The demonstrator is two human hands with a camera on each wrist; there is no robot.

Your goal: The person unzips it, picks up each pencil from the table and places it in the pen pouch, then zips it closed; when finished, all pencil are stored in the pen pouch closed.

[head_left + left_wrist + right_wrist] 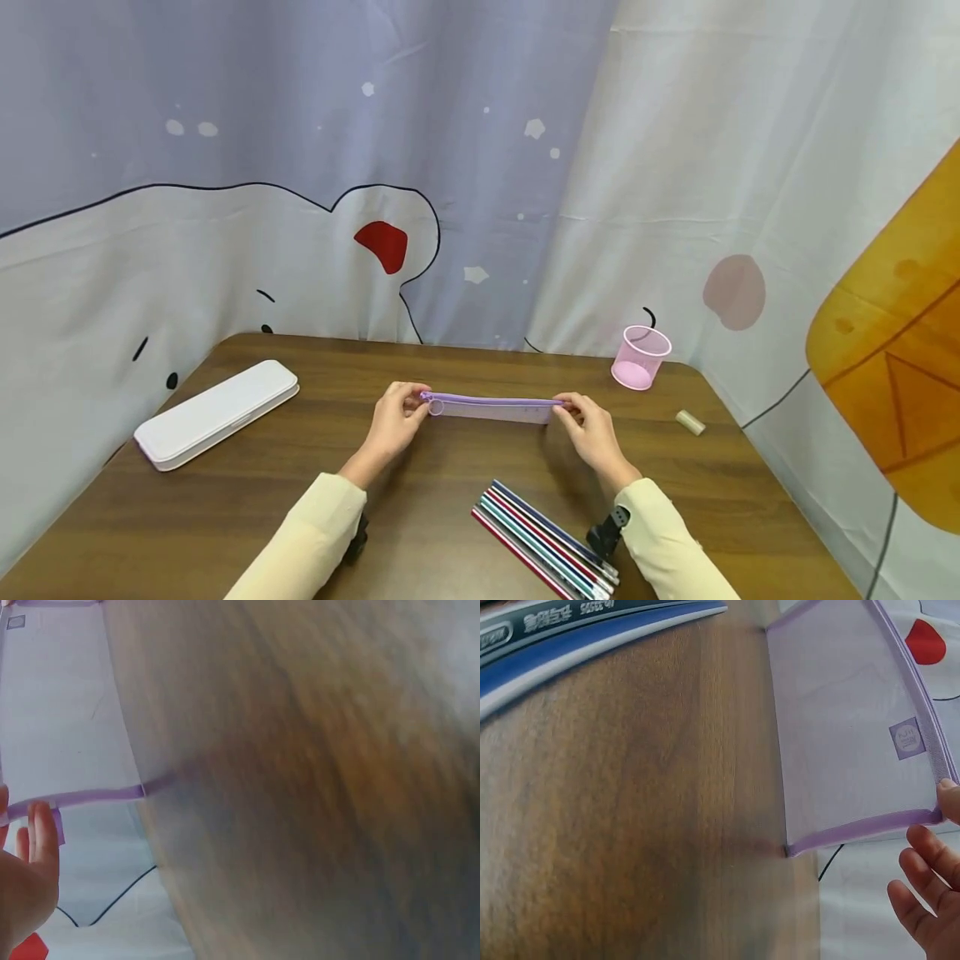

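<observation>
A translucent mesh zipper pouch (pixel 491 410) with purple edging stands upright between both hands over the middle of the table. In the head view my left hand (pixel 396 421) pinches its left top corner, beside a round zipper pull (pixel 436 407). My right hand (pixel 592 431) pinches the right top corner between thumb and finger. The right wrist view shows the pouch's see-through side (pixel 847 727), a small square label (pixel 907 738) and its lower edge at the tabletop. Nearer to me, several pencils (pixel 536 542) lie in a bundle beside my right wrist.
A white pencil case (pixel 217 412) lies at the left of the wooden table (pixel 420 542). At the back right stands a pink mesh cup (pixel 641 358), with a small pale cylindrical piece (pixel 690 422) in front of it. A printed curtain (pixel 480 167) hangs behind the table.
</observation>
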